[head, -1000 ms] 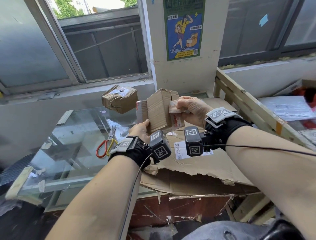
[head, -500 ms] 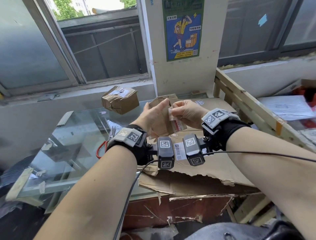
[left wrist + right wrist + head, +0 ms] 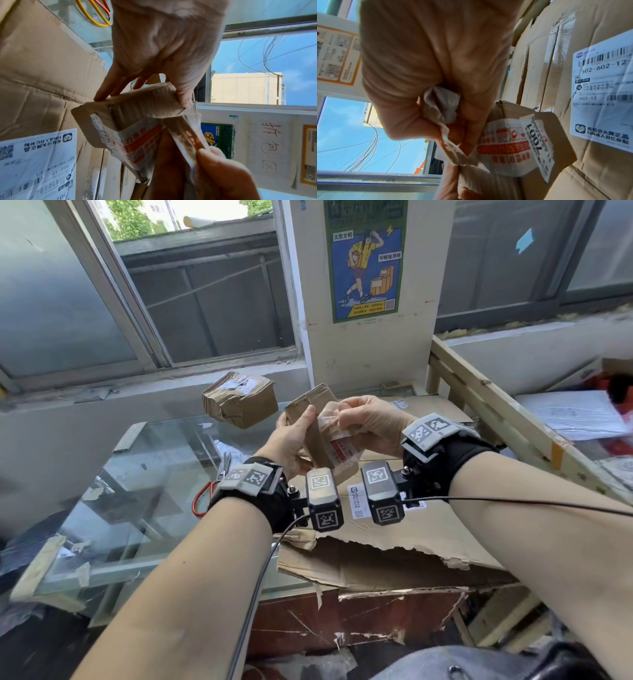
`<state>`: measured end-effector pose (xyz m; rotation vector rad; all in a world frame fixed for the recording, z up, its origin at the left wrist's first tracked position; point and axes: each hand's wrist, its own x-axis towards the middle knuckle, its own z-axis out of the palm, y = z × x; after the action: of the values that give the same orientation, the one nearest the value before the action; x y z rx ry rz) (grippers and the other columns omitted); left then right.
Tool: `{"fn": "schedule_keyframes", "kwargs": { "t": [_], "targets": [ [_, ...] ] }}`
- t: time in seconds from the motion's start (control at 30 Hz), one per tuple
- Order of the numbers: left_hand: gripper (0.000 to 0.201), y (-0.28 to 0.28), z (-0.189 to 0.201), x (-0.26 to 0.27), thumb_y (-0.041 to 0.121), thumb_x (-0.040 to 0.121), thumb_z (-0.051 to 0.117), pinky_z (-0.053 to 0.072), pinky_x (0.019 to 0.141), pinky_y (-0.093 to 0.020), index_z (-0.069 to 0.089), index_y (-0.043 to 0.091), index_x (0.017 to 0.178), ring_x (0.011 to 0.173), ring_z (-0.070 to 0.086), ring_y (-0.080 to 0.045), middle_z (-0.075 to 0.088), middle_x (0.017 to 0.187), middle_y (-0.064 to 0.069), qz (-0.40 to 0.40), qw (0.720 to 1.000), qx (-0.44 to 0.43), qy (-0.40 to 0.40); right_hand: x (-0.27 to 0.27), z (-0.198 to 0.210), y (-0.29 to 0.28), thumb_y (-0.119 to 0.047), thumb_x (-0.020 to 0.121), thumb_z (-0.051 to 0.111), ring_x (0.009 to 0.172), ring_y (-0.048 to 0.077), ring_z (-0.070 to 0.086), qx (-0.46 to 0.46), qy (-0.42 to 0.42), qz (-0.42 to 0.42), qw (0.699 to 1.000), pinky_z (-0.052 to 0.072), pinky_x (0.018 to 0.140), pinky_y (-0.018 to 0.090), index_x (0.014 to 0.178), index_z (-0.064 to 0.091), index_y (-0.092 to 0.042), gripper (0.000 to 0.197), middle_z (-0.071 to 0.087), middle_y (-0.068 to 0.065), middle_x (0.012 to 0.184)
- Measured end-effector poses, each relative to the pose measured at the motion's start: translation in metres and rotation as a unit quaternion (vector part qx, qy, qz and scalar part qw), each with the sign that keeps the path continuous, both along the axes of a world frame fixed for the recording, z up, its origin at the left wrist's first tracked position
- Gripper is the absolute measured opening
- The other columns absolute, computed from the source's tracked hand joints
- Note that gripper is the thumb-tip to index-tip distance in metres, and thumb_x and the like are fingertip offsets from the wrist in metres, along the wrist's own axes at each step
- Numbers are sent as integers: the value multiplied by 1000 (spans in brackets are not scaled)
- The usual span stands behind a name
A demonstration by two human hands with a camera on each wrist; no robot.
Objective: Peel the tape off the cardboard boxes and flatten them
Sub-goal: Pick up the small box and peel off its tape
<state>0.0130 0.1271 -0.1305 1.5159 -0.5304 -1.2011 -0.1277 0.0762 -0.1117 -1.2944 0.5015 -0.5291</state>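
**Peeling tape from a small box, held up over the counter**

Holding a small cardboard box (image 3: pixel 310 419) in the air above the counter (image 3: pixel 144 484), in front of the window pillar. Left hand (image 3: pixel 291 440) gripping the box, thumb lying along one face and fingers (image 3: pixel 109 89) curled round the far side. Right hand (image 3: pixel 371 422) closed into a fist on a strip of clear tape (image 3: pixel 330 426), the crumpled end bunched between thumb and fingers (image 3: pixel 471 121). Tape running stretched from that fist down to the box, carrying a white label with red print (image 3: pixel 342 448) partly lifted off the cardboard.

Sitting behind, near the window ledge: a second cardboard box (image 3: pixel 239 398), crumpled and taped shut. Lying under both wrists: a large flattened cardboard sheet (image 3: pixel 411 529) with a white shipping label (image 3: pixel 356 501). Showing just left of the left wrist: scissors with red and yellow handles (image 3: pixel 202 501) on the glass counter. Hanging on the pillar: a blue and green poster (image 3: pixel 366 258).
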Motion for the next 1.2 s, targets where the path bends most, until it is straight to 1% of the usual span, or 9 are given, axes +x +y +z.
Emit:
{"fn": "schedule_keyframes", "kwargs": {
  "t": [0.17,0.37,0.5,0.57,0.7,0.8,0.87,1.07,1.2],
  "targets": [
    [56,0,-5,0,41,96,54,53,42,-41,29,25,144,78,60,-30,54,123,-17,14,1000,-10,19,0,5,0,20,78,33,39,9,43,24,-22,-80,996,43,46,18,36,39,-16,56,42,-2,41],
    [51,0,-1,-5,31,99,51,54,64,-57,26,32,144,105,59,-41,45,130,-9,-32,999,16,-37,0,3,-7,22,74,30,33,15,40,84,-75,-204,972,34,38,15,56,28,-10,37,44,9,46],
    [39,0,7,-1,12,95,53,53,77,-61,46,29,129,113,51,-40,45,135,-12,-76,992,24,-96,-4,-3,-11,18,78,30,39,11,36,48,-22,-275,960,28,40,13,61,40,-11,34,39,1,47],
    [55,-2,11,1,5,90,57,52,81,-63,43,31,137,106,52,-35,42,136,-10,-124,978,34,-167,-7,-6,-11,18,79,31,42,10,35,42,-20,-276,960,29,41,16,72,51,-9,35,40,0,46],
    [99,-4,21,0,14,73,76,55,85,-54,19,45,148,124,45,-33,23,151,-1,-257,891,66,-369,-7,-3,-9,20,76,26,37,9,32,61,-39,-259,963,27,36,16,89,58,-3,42,39,1,45],
    [120,-4,18,-4,34,61,88,25,114,-56,9,44,150,147,4,-32,-5,161,4,-315,767,104,-549,-7,2,-10,18,74,26,39,10,33,59,-34,-245,967,29,37,17,85,61,-1,41,36,5,55],
    [120,-3,14,-8,37,55,91,10,116,-60,16,40,149,148,-7,-26,-3,161,8,-287,714,75,-634,-6,2,-11,14,74,29,46,12,35,49,-21,-236,970,30,43,19,83,62,-2,38,36,6,60],
    [97,-3,9,-9,40,50,88,36,105,-46,38,24,131,121,40,-25,41,126,0,-222,653,24,-724,-4,8,-12,-4,82,57,52,11,48,-25,35,-268,962,39,47,20,78,63,-7,8,51,6,64],
    [94,-4,13,-10,41,49,87,40,100,-41,40,25,129,117,40,-27,41,123,-4,-197,632,42,-748,-4,5,-16,-13,76,71,111,20,59,-272,203,-257,905,50,90,29,92,66,-16,17,52,19,128]
  ]
}}
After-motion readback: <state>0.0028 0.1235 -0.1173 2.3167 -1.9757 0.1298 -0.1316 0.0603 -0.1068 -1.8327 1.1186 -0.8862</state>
